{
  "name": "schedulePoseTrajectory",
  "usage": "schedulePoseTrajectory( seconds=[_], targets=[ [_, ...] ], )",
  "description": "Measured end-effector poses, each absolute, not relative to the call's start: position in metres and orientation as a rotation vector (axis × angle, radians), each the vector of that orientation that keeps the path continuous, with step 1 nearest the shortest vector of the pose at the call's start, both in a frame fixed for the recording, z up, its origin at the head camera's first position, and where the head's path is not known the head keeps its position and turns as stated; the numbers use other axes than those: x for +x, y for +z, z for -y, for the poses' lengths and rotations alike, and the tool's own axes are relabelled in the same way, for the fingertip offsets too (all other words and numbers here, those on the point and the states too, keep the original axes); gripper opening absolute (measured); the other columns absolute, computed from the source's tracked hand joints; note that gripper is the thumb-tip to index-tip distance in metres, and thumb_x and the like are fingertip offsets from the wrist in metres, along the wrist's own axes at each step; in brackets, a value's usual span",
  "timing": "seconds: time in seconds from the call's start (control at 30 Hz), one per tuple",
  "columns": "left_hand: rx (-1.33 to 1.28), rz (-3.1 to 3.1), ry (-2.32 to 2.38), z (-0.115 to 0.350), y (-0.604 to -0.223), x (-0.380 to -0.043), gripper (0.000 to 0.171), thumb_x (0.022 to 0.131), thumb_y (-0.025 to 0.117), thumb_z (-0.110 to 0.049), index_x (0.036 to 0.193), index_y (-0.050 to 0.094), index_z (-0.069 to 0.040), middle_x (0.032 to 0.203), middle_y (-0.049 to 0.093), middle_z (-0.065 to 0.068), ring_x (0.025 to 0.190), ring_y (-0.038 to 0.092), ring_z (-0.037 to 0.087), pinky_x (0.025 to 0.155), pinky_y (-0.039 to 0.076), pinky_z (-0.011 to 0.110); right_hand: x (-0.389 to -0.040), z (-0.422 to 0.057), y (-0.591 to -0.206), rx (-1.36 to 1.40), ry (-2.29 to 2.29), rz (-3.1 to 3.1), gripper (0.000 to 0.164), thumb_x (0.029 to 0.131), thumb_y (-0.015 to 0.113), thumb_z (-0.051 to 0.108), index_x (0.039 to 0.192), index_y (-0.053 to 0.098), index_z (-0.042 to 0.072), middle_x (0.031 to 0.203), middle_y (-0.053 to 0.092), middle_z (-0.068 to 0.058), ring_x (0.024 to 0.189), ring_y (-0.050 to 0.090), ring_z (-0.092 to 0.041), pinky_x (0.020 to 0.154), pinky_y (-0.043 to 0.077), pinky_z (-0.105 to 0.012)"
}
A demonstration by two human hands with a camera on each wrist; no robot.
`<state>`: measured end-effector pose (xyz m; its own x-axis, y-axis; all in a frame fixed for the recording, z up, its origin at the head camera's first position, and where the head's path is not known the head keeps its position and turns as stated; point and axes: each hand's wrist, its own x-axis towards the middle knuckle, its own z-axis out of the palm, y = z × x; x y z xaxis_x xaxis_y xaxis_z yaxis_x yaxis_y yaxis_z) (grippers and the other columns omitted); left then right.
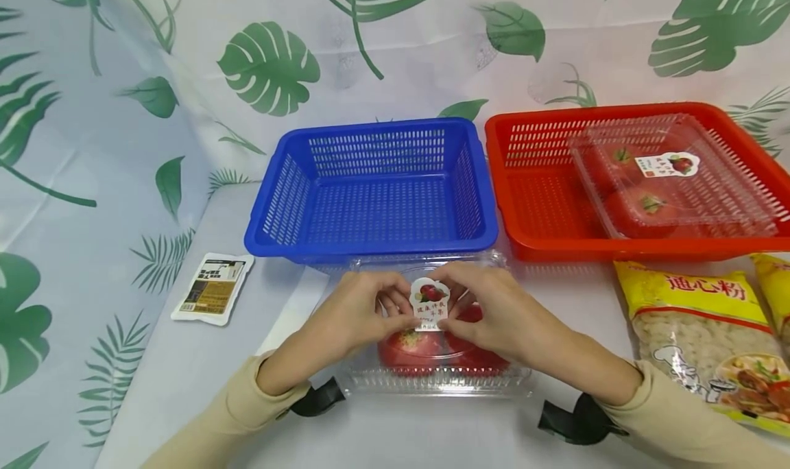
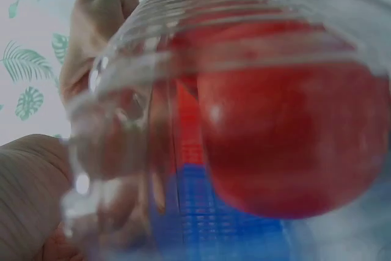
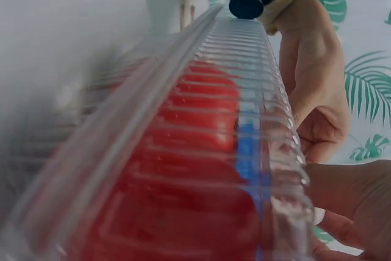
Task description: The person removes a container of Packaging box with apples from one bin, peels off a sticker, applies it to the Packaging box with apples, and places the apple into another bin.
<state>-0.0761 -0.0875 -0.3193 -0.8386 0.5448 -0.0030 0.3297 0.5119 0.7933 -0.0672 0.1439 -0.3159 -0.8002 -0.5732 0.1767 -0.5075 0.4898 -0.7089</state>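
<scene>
A small white label (image 1: 429,303) with a red fruit picture is upright to my view above a clear plastic box (image 1: 432,383). My left hand (image 1: 354,309) pinches its left edge between thumb and fingers. At the right edge, my right hand (image 1: 503,311) pinches it the same way. Round red fruits (image 1: 410,352) sit inside the closed box, under the hands. Seen from the side, the box's ribbed wall (image 3: 244,47) and red fruit (image 2: 287,132) fill much of both wrist views. Whether the label touches the lid is hard to tell.
Behind the box stands a blue basket (image 1: 376,212). To its right, a red basket (image 1: 537,208) holds another clear box of red fruit (image 1: 648,201). Yellow food bags (image 1: 703,332) lie at the right, a small white-edged packet (image 1: 212,289) at the left.
</scene>
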Motion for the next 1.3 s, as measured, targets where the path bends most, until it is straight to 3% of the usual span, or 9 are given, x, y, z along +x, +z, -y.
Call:
schedulePoseTrajectory(
  seconds=[0.3,0.57,0.93,1.3],
  targets=[
    [0.694,-2.524,1.135,0.087,-0.313,-0.083,0.028,0.083,0.089,-0.009,0.105,0.072,-0.001,0.083,0.073,-0.004,0.07,0.062,0.003,0.067,0.056,0.023,-0.074,-0.142,-0.306,-0.871,-1.031,-2.683,0.07,0.08,0.092,0.007,0.141,0.058,0.007,0.109,0.07,-0.006,0.094,0.068,-0.019,0.076,0.063,-0.035],
    [0.688,-2.56,1.051,0.086,-0.308,-0.091,0.049,0.08,0.093,-0.014,0.119,0.067,-0.002,0.086,0.071,-0.003,0.069,0.063,0.005,0.067,0.056,0.021,-0.078,-0.14,-0.302,-0.838,-0.909,-2.7,0.068,0.081,0.092,0.014,0.141,0.061,0.008,0.116,0.068,-0.008,0.102,0.065,-0.024,0.079,0.063,-0.04],
    [0.712,-2.553,1.014,0.087,-0.303,-0.096,0.055,0.079,0.094,-0.014,0.124,0.067,0.0,0.087,0.07,-0.003,0.071,0.063,0.006,0.07,0.056,0.021,-0.082,-0.136,-0.296,-0.83,-0.81,-2.685,0.063,0.083,0.091,0.016,0.139,0.063,0.006,0.102,0.065,-0.004,0.09,0.064,-0.018,0.07,0.061,-0.028],
    [0.689,-2.533,0.967,0.084,-0.3,-0.101,0.056,0.079,0.095,-0.017,0.125,0.068,-0.001,0.088,0.07,-0.003,0.074,0.064,0.007,0.071,0.056,0.02,-0.087,-0.135,-0.294,-0.864,-0.793,-2.717,0.048,0.086,0.088,0.012,0.129,0.07,0.004,0.098,0.065,-0.003,0.085,0.065,-0.017,0.071,0.06,-0.029]
  ],
)
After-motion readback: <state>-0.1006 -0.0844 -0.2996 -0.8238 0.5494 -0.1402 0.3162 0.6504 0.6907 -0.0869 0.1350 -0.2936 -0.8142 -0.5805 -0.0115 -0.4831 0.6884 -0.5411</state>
